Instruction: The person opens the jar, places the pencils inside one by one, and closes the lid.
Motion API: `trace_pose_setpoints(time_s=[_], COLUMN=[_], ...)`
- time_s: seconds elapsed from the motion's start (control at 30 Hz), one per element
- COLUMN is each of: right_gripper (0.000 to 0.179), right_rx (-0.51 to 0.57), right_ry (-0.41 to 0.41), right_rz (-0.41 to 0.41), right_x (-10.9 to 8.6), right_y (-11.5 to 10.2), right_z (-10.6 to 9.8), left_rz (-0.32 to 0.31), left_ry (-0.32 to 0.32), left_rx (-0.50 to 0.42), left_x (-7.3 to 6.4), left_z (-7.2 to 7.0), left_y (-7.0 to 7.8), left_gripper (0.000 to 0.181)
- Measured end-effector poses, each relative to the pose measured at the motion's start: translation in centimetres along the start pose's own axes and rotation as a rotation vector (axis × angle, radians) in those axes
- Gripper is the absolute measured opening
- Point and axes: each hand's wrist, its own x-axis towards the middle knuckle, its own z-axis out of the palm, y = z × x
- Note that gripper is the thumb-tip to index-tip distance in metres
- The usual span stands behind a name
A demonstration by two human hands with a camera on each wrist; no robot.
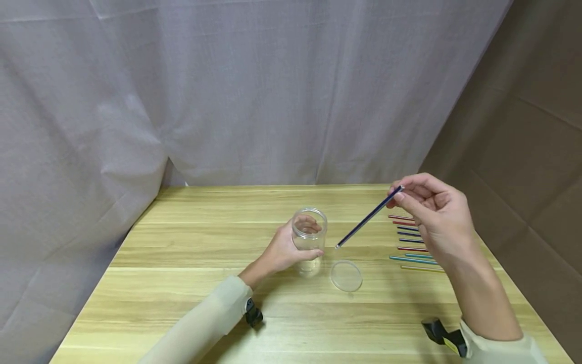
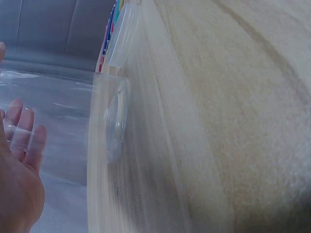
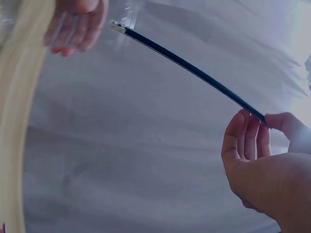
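Beside a clear lid [image 1: 346, 276] on the counter [image 1: 182, 288], the left hand [image 1: 288, 245] curls its fingers round a clear jar [image 1: 312, 241]; the right hand [image 1: 437, 217] fingertip-pinches a dark-blue stick [image 1: 369, 217], lower tip near the jar. A grey curtain [image 1: 250, 101] hangs behind.

Left grip [image 1: 288, 246] curled, right grip [image 1: 443, 221] pinching

"What's around us here?"
"A table [image 1: 182, 253] with pale yellow wood grain, its streaks running side to side. Behind its far edge hangs a grey curtain [image 1: 254, 91], loosely creased."
"And beside the table, from where you stand?"
"Along its right edge, a darker brown cloth [image 1: 523, 167] with fold lines. Along its left edge, pale drapery [image 1: 36, 263], bunched near the table's far left corner."
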Motion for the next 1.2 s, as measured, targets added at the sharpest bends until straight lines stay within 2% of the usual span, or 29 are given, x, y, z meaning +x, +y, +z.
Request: trace_pose_setpoints(time_s=[0.13,0.43,0.73,0.93,1.2], right_gripper=[0.017,0.016,0.012,0.013,0.016], right_rx=[0.118,0.222,0.203,0.154,0.067], right_ry=[0.024,0.052,0.117,0.151,0.151], right_rz=[-0.022,-0.081,-0.066,-0.026,0.058], right_x=[0.6,2.0,2.9,3.0,2.3], right_y=[-0.6,-0.5,1.0,3.4,6.7], right_z=[0.9,2.5,3.5,3.8,4.0], left_rz=[-0.001,0.001,-0.013,-0.035,-0.034], left_ry=[0.001,-0.008,-0.003,0.002,0.013], left_rx=[0.001,0.01,0.015,0.034,0.069], left_x=[0.0,-0.1,-0.1,-0.1,-0.1], left_z=[0.0,-0.1,-0.1,-0.1,-0.1], left_y=[-0.1,-0.2,-0.1,0.0,0.1], left_gripper=[0.068,0.064,0.065,0.065,0.067])
